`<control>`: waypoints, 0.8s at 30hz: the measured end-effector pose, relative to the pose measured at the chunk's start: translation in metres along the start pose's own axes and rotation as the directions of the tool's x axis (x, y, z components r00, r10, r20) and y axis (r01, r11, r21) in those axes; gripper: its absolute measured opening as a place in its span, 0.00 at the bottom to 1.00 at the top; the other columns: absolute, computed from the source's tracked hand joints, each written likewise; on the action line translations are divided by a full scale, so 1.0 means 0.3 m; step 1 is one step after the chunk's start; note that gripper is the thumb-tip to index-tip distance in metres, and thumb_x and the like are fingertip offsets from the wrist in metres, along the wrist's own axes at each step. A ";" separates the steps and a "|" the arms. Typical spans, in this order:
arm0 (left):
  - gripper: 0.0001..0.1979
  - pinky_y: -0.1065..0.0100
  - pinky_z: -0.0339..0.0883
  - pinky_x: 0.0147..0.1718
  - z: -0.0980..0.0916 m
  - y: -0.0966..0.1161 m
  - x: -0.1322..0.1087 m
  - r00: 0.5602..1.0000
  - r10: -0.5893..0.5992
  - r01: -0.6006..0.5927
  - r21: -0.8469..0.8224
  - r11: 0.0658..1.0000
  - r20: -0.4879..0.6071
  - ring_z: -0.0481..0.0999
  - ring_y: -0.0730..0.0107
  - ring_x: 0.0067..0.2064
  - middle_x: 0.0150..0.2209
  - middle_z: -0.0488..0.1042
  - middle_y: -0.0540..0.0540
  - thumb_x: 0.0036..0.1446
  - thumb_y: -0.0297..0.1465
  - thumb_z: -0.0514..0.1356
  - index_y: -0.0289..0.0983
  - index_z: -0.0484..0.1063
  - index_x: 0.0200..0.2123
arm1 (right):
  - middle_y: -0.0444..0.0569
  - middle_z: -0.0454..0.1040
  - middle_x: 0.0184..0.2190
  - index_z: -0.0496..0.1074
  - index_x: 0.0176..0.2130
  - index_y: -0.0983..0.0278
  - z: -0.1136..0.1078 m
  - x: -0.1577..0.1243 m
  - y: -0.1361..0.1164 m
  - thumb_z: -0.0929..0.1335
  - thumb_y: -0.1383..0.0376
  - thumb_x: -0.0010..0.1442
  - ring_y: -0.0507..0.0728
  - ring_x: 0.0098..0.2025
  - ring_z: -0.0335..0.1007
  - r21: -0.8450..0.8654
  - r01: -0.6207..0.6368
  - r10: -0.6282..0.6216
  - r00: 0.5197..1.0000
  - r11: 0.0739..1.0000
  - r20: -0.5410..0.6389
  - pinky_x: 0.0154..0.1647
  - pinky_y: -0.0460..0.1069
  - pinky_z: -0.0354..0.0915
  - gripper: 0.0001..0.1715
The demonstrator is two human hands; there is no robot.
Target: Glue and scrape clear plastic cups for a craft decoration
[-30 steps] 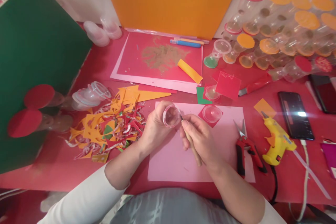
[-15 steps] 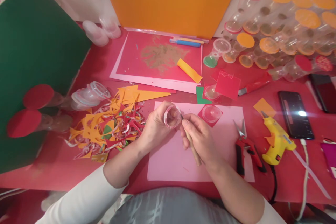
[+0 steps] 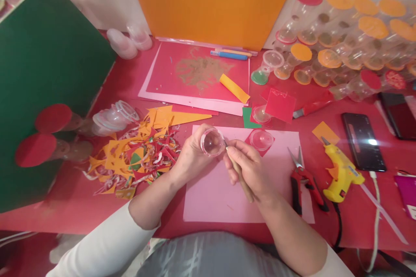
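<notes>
My left hand [image 3: 191, 151] is closed around a small clear plastic cup [image 3: 212, 143], its round mouth turned up toward me. In my right hand [image 3: 245, 164] is a thin tool with a wooden handle [image 3: 244, 184]; its narrow metal tip is at the cup's right rim. Both hands are above a pink sheet [image 3: 214, 199]. Just behind them, a clear cup [image 3: 261, 139] rests on a red square of foam sheet. Another clear cup [image 3: 261, 114] sits beside a red square [image 3: 281, 104] farther back.
Colourful scraps [image 3: 130, 160] are heaped on the left. Red-handled snips [image 3: 303, 179] lie open at right, near a yellow glue gun [image 3: 342, 173] and a phone [image 3: 363, 142]. Joined clear cups [image 3: 354, 52] are stacked at back right. Sand [image 3: 203, 69] is spread on a red sheet.
The tool's handle has swung slightly to the right, with its tip still at the cup's rim. My left hand keeps its hold on the cup. The view has shifted slightly.
</notes>
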State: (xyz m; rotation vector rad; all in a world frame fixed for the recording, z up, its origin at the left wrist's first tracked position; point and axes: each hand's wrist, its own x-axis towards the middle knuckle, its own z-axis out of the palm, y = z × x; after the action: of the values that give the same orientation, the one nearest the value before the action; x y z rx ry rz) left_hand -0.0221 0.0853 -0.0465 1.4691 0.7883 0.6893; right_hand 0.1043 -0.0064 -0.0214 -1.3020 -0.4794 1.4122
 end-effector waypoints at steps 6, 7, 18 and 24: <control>0.15 0.71 0.68 0.33 0.000 0.016 0.006 0.998 -0.003 0.002 -0.014 1.000 -0.062 0.72 0.72 0.31 0.30 0.73 0.51 0.48 0.35 0.71 0.38 0.67 0.33 | 0.37 0.70 0.19 0.70 0.32 0.62 -0.003 -0.002 -0.006 0.71 0.55 0.57 0.45 0.12 0.58 0.062 -0.020 0.018 1.000 0.998 0.019 0.12 0.41 0.57 0.14; 0.15 0.71 0.68 0.32 -0.001 0.016 0.006 0.998 -0.006 0.006 -0.008 1.000 -0.069 0.72 0.72 0.31 0.30 0.73 0.51 0.47 0.35 0.71 0.38 0.68 0.33 | 0.37 0.70 0.19 0.71 0.33 0.62 -0.003 -0.003 -0.006 0.71 0.55 0.57 0.45 0.12 0.58 0.042 -0.012 0.012 1.000 0.999 0.015 0.12 0.41 0.57 0.13; 0.11 0.72 0.67 0.31 0.001 0.017 -0.007 1.000 -0.028 0.028 0.020 0.999 -0.013 0.74 0.74 0.30 0.31 0.76 0.53 0.50 0.29 0.66 0.39 0.67 0.35 | 0.36 0.70 0.20 0.67 0.31 0.61 0.003 -0.012 -0.010 0.68 0.57 0.61 0.44 0.10 0.57 -0.112 0.027 -0.030 0.999 0.993 -0.022 0.13 0.41 0.56 0.12; 0.09 0.72 0.66 0.30 0.000 0.014 -0.003 1.000 -0.023 0.022 0.076 0.997 0.011 0.74 0.74 0.29 0.29 0.75 0.53 0.51 0.29 0.66 0.39 0.67 0.34 | 0.37 0.69 0.20 0.68 0.31 0.62 -0.002 -0.003 0.007 0.69 0.56 0.60 0.46 0.13 0.61 -0.148 0.061 -0.067 0.997 0.987 -0.038 0.14 0.42 0.57 0.13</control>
State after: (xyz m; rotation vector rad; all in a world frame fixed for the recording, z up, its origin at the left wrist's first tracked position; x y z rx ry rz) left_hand -0.0223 0.0847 -0.0421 1.5294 0.8288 0.6394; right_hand 0.1037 -0.0082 -0.0230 -1.4194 -0.6002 1.3132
